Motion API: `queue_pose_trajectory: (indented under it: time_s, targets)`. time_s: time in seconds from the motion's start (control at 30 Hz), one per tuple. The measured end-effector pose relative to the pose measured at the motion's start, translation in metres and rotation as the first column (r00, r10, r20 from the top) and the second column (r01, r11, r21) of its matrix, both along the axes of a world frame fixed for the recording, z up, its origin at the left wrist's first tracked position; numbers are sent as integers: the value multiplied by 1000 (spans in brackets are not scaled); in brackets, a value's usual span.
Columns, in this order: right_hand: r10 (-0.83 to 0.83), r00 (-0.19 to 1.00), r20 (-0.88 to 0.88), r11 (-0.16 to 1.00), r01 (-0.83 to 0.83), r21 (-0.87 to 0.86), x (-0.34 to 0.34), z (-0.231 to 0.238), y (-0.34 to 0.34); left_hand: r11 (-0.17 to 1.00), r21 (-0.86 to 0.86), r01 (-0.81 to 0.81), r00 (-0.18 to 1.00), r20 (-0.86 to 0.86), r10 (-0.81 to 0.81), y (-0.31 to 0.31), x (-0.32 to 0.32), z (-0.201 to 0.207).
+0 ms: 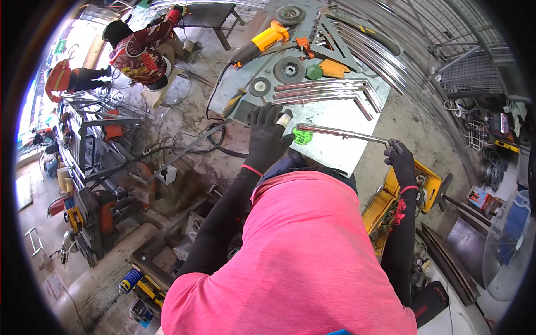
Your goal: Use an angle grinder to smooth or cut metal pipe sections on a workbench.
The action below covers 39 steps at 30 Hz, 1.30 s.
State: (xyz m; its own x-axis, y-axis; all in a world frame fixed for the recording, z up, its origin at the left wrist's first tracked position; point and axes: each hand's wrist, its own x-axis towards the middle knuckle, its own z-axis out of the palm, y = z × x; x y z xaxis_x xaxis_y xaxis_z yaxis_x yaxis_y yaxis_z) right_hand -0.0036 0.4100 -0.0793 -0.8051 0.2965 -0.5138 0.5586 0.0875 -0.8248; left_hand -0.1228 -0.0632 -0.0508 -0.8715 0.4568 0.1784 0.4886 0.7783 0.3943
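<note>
In dark gloves, both my hands are at the metal-topped table [340,159]. My left hand [268,133] rests on its near left part, fingers stretched forward. A pale band shows along one finger; whether it is tape or a separate piece I cannot tell. My right hand [400,158], off the table's right side, is closed round one end of a thin, shiny metal tube [346,134]. The tube's other end reaches left over a round green sticker [303,136]. Several similar bent tubes [329,92] lie just beyond, their bends toward the right.
Farther up the table are a yellow angle grinder [265,42], grinding discs [289,69], an orange clamp [304,48] and a triangular metal frame [333,42]. A yellow toolbox [427,187] stands below my right hand. Cables [215,142] trail at left; a co-worker [146,53] bends over another table.
</note>
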Motion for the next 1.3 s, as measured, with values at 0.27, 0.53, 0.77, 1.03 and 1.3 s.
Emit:
queue_pose_trajectory:
  time_s: [0.27,0.53,0.77,1.03,1.3]
  targets:
    - [25,998,52,999,-27,25,-8,5,12,998,24,63,998,4,-63,41,0,1]
    - [162,970,179,986,-166,8,-17,24,31,997,56,54,998,-28,-52,84,11,4]
    - [270,918,289,962,-270,-39,-52,48,27,995,-7,-98,995,-25,98,90,20,-9]
    - [414,885,213,906,-378,-187,-61,44,48,970,18,-241,970,-32,241,109,32,-34]
    - [429,901,63,853,-381,-357,-59,38,65,976,73,-203,979,12,203,113,28,-14]
